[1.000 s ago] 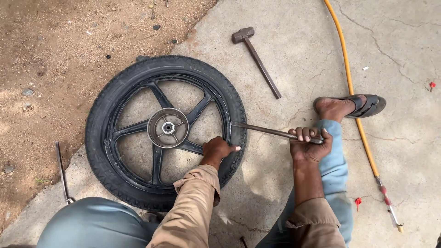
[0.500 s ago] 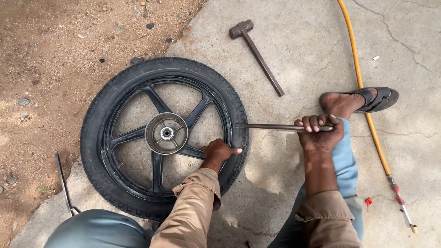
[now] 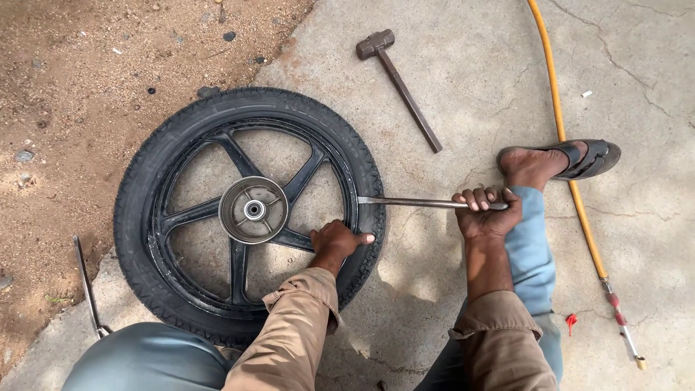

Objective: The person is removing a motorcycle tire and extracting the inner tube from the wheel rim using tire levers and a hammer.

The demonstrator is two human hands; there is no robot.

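A black motorcycle wheel (image 3: pixel 217 152) with a tyre on a spoked alloy rim lies flat on the concrete, its metal hub (image 3: pixel 253 210) in the middle. My left hand (image 3: pixel 337 242) presses on the rim and tyre edge at the wheel's right side, fingers bent, thumb pointing right. My right hand (image 3: pixel 489 213) grips the far end of a long steel tyre lever (image 3: pixel 409 203). The lever's tip sits between tyre and rim just above my left hand.
A sledgehammer (image 3: pixel 402 83) lies on the concrete beyond the wheel. A yellow hose (image 3: pixel 572 166) runs down the right side past my sandalled right foot (image 3: pixel 557 161). A second metal bar (image 3: pixel 87 286) lies at the lower left. Bare dirt borders the slab at left.
My right hand and the lever have shifted slightly while the lever stays wedged at the rim. My left hand has stayed pressed on the wheel.
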